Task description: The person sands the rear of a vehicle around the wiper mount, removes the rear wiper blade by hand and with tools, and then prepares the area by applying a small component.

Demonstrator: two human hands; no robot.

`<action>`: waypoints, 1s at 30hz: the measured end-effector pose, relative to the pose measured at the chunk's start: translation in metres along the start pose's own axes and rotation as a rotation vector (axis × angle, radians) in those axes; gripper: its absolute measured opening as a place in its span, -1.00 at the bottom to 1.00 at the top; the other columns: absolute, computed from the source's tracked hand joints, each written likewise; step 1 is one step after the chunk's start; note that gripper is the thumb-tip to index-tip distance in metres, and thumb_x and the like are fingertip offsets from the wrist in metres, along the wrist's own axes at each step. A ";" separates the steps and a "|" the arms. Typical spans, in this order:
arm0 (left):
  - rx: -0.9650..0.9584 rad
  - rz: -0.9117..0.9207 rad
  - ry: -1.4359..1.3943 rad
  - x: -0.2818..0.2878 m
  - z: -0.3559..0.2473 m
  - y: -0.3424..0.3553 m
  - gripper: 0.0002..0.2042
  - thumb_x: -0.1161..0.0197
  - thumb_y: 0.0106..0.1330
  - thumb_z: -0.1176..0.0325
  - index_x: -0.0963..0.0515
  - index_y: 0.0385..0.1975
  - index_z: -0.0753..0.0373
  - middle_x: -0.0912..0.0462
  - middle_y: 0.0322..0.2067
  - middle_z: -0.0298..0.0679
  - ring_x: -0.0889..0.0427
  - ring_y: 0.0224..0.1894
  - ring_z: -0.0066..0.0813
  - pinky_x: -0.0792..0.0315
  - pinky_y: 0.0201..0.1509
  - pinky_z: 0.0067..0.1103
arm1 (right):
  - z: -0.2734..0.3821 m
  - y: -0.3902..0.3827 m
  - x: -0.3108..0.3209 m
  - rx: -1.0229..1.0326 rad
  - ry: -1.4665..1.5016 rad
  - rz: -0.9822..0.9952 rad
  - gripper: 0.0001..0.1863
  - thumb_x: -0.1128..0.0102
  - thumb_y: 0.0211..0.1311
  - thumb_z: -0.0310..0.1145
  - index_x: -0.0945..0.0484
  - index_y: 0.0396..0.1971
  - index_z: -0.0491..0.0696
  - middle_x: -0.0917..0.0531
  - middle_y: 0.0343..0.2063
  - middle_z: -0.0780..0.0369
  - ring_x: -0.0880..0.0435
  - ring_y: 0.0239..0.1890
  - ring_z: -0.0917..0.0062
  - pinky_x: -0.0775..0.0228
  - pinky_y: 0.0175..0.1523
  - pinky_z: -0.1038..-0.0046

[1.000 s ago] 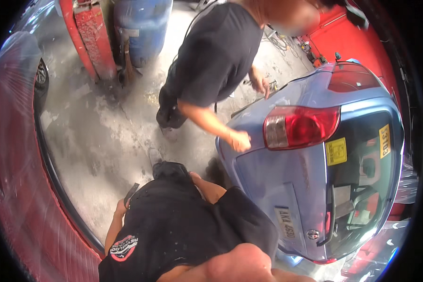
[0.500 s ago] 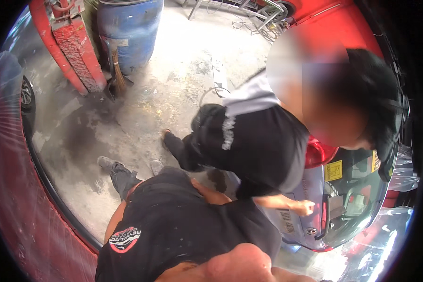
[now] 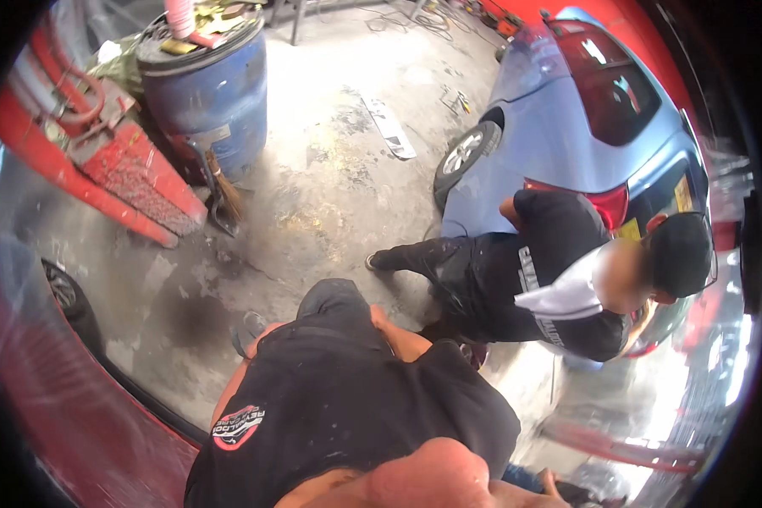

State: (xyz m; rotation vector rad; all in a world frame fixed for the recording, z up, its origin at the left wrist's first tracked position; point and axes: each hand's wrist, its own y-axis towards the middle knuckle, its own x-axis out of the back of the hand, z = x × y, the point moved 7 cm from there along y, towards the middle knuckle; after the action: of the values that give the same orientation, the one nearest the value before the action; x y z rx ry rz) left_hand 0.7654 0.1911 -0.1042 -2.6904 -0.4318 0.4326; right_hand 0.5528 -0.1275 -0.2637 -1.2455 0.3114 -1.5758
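Observation:
Both my hands are hidden below the front of my black shirt. A strip of my left arm shows beside the shirt, and part of my right arm on its other side. What either hand holds or touches cannot be seen. To my right a co-worker in dark clothes and a cap, with a white cloth at the neck, stands by the rear of a light blue car. One of the co-worker's arms bends toward the car's rear; that hand is not clear.
Along my left runs a dark red car body under clear plastic sheeting. Farther ahead stand a red steel post, a blue drum with items on its lid, and a broom. A flat white strip and cables lie on the floor.
The co-worker, close in front of me before, is now farther right, against the car's rear. The view has shifted, showing the car's side and wheel. My hands stay hidden.

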 end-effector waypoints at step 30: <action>0.320 -0.334 0.575 0.188 -0.246 0.591 -0.34 -0.08 0.33 -0.23 -0.63 -0.12 0.41 -0.69 -0.20 0.11 -0.67 -0.07 -0.13 -0.44 0.04 -0.37 | 0.016 0.359 0.457 -0.219 0.464 -0.510 -0.88 -0.09 0.13 -0.47 -0.63 -0.46 -0.03 -0.61 -0.61 0.23 -0.55 -0.64 0.50 -0.38 -0.57 0.40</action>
State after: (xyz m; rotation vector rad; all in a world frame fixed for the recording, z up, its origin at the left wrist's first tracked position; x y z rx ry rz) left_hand 1.1614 -0.3411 -0.1753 -2.2348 -0.5628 -0.3359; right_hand 0.8105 -0.6486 -0.2643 -1.1657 0.4969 -2.3291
